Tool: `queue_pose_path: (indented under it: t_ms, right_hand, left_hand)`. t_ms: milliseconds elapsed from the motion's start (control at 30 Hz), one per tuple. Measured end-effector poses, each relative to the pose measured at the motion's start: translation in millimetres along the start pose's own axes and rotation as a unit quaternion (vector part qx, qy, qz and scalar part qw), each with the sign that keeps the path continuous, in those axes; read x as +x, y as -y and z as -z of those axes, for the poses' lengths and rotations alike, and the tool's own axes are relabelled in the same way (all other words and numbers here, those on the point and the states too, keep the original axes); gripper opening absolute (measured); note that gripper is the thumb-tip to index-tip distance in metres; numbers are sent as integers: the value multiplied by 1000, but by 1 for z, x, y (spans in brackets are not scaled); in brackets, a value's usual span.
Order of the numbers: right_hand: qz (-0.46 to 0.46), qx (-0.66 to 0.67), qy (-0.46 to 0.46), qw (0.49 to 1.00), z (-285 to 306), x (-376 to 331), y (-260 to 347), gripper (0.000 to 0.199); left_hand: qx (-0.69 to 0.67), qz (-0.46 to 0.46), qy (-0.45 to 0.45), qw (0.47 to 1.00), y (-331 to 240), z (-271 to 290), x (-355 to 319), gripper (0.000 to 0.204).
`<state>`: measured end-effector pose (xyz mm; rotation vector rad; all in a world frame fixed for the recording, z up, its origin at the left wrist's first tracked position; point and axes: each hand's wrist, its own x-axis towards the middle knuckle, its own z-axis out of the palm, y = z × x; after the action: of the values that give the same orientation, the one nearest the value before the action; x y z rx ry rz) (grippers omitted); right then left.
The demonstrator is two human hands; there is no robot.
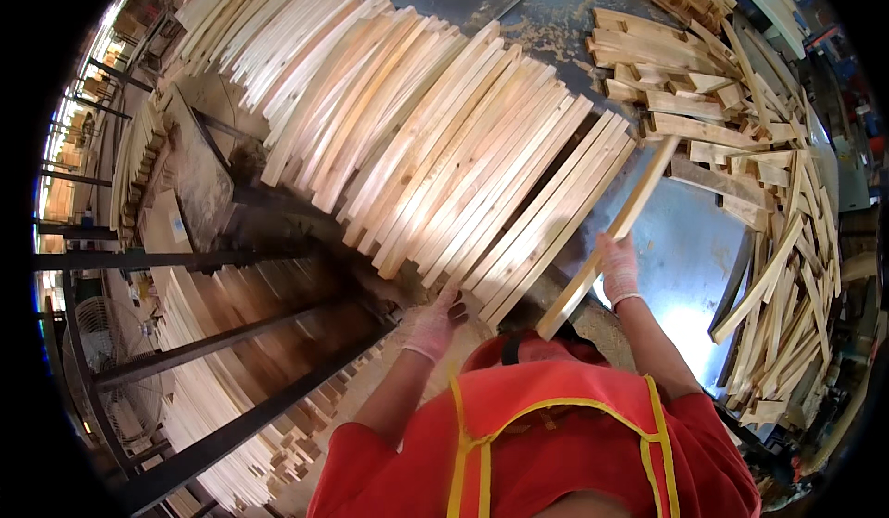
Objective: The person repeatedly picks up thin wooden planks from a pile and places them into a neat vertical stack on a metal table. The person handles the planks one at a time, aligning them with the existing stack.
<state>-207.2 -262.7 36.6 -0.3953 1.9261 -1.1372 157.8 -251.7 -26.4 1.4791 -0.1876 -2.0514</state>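
A long pale wooden strip (633,205) slants across in front of me, and my right hand (619,266), in a whitish glove, is closed around its middle. Left of it lies a row of wooden strips (435,134), packed side by side on a dark metal table (690,231). A dark gap splits the nearest few strips (560,217) from the others. Close to the near ends of these strips is my gloved left hand (437,322). Its fingers are partly spread, with one fingertip at a strip's end, and it grips nothing.
Short offcuts (681,101) are heaped at the far right, and a loose pile of thin strips (787,305) lies along the right side. At the left stand black metal bars (250,356) over more stacked strips (218,425). A fan (116,361) sits beyond the bars.
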Motion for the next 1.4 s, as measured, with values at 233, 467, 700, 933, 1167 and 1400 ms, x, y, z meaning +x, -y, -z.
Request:
queue_pose_path:
  t_ms: [233,467,700,933,1167,1400]
  right_hand:
    - [-43,-176,149,972,-14,14,15,91]
    - [32,-233,40,971,-19,37,7,91]
    - [41,-140,122,982,-22,31,21,96]
    - [90,-141,235,958,-12,46,-2,103]
    - [197,-126,269,934,68,81,-19,84]
    - [126,-292,-329,889,349,112,35,74]
  left_hand:
    - [69,-97,39,992,-55,-45,-72,47]
    - [404,-50,229,884,-166,-166,-62,68]
    - [562,-170,149,796,-154,-159,-39,85]
    - [608,-266,146,734,-164,-133,-39,69]
    - [712,-440,-146,527,-187,-143,-1,62]
    - [769,-453,-135,430,-123,-291,-9,64]
